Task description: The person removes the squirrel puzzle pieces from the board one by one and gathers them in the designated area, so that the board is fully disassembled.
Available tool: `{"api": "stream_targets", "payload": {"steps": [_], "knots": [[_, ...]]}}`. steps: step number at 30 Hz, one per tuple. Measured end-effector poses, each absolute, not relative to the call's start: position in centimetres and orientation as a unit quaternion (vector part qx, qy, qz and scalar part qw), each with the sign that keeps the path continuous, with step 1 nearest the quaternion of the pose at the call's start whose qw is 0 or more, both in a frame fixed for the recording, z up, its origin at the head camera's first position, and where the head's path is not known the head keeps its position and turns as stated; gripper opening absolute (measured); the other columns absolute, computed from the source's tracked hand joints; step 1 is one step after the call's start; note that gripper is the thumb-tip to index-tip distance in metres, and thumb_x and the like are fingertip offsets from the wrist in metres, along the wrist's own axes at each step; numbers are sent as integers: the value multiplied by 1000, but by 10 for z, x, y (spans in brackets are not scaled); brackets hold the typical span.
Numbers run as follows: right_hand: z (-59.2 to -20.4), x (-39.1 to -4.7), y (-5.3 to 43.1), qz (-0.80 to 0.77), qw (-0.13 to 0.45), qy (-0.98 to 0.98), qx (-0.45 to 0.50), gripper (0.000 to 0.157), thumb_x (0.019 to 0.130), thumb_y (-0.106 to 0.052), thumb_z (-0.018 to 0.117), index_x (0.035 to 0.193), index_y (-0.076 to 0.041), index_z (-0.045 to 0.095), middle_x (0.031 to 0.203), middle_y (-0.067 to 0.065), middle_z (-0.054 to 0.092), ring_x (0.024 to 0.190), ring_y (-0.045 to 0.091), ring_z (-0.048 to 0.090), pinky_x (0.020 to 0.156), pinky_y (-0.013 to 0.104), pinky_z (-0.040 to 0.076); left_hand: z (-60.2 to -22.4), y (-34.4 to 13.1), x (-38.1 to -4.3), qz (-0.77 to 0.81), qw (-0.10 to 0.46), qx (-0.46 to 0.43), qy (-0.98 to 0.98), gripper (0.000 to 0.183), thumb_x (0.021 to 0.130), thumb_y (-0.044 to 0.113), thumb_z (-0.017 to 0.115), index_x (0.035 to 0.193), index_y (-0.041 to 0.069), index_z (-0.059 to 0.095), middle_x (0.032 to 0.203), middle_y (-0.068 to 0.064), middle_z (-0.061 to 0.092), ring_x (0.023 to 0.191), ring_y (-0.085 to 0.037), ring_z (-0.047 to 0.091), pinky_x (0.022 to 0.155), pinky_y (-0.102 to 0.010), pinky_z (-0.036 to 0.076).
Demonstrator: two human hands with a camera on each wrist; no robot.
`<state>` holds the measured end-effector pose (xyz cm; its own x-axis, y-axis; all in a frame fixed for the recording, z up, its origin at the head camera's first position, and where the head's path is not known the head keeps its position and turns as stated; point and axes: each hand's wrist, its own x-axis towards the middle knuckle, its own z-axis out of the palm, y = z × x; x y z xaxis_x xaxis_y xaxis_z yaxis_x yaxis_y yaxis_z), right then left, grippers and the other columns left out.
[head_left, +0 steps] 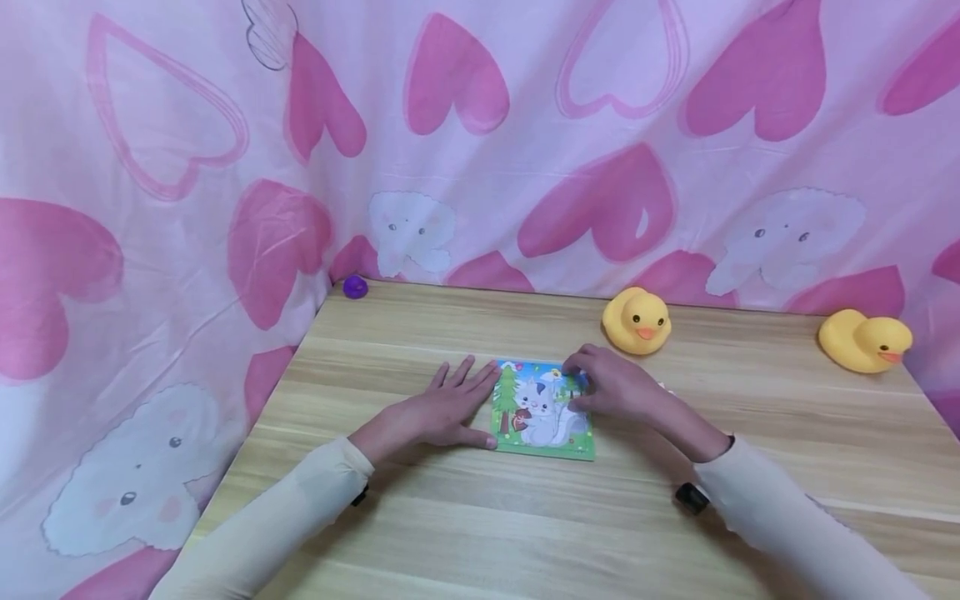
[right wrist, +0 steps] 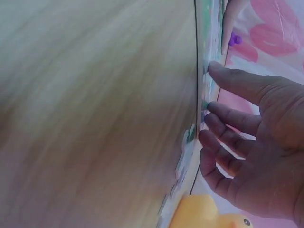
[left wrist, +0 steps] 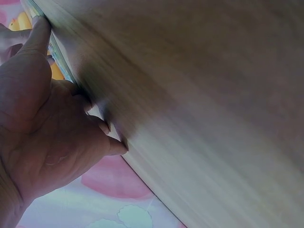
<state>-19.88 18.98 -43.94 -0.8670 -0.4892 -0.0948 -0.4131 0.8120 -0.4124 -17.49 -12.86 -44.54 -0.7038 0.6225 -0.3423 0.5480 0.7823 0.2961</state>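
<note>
A square picture puzzle board (head_left: 542,429) lies flat on the table, showing a grey-white squirrel holding an acorn among green trees. Spread along its left edge is my left hand (head_left: 450,412), with the thumb at the lower left corner and a fingertip at the upper left. My right hand (head_left: 618,383) bends over the upper right part of the board and covers some of the picture. In the right wrist view, its thumb and fingertips (right wrist: 216,69) touch the board's top at separate spots. Small flat loose pieces (right wrist: 183,154) lie beside the board, mostly hidden by my right arm in the head view.
Behind my right hand sits a yellow rubber duck (head_left: 636,321), and another yellow duck (head_left: 865,342) is at the far right. A small purple object (head_left: 356,287) stands in the back left corner. Pink heart-printed cloth (head_left: 480,167) borders the wooden table (head_left: 450,525) at the back and left.
</note>
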Motion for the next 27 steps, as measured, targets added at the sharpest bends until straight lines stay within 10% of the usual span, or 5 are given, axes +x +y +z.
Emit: {"api": "stream_targets", "payload": {"steps": [27], "knots": [[-433,-202,184,-217,90,937,-257,44,83,-3,85,123,-4,68,120,13,63,108,26,59,99,47,56,-445,-127,-177,84,227,313,919,113,95,74,59,171,19,-5,180,2,-11,166,-35,-13,132,-64,-6]]}}
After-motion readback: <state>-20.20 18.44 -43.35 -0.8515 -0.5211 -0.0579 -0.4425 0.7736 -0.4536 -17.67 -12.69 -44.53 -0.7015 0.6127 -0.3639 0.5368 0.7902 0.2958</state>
